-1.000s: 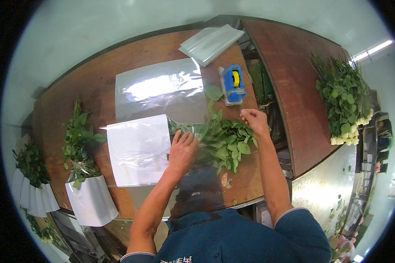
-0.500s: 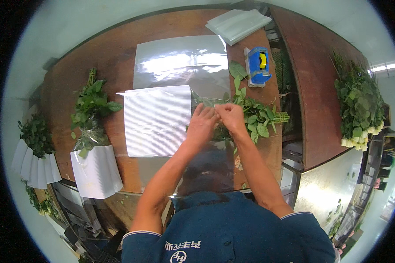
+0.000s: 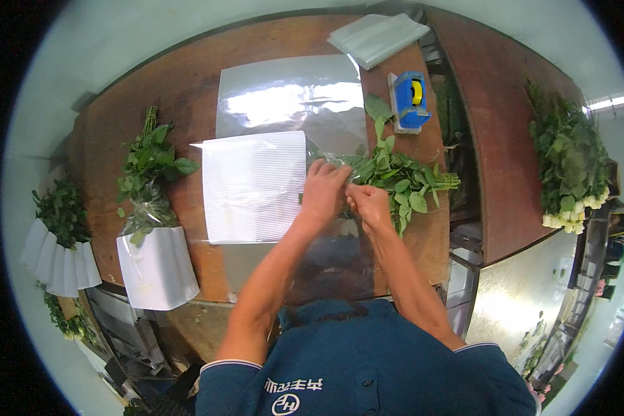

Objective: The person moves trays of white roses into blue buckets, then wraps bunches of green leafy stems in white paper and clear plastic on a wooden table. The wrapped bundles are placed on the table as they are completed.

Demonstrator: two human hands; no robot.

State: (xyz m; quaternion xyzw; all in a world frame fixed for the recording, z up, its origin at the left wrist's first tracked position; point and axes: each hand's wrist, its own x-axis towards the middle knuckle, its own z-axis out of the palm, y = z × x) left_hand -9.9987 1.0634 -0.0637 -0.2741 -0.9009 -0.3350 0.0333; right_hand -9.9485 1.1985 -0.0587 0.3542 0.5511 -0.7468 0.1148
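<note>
A bunch of green leafy stems (image 3: 402, 182) lies across the brown table (image 3: 187, 83), its cut ends pointing right. My left hand (image 3: 324, 193) and my right hand (image 3: 366, 205) meet at the bunch's left part, fingers closed on clear wrapping film (image 3: 340, 161) around the stems. A white ribbed paper sheet (image 3: 254, 184) lies just left of my hands, over a large clear plastic sheet (image 3: 291, 97).
A blue tape dispenser (image 3: 408, 101) stands behind the bunch. A stack of clear sleeves (image 3: 378, 36) lies at the far edge. A wrapped bouquet in white paper (image 3: 149, 229) lies at the left. More white-budded flowers (image 3: 568, 166) are piled at the right.
My right hand came in from the stem ends at the right to join my left hand on the bunch. The view has shifted, so the table sits lower in frame.
</note>
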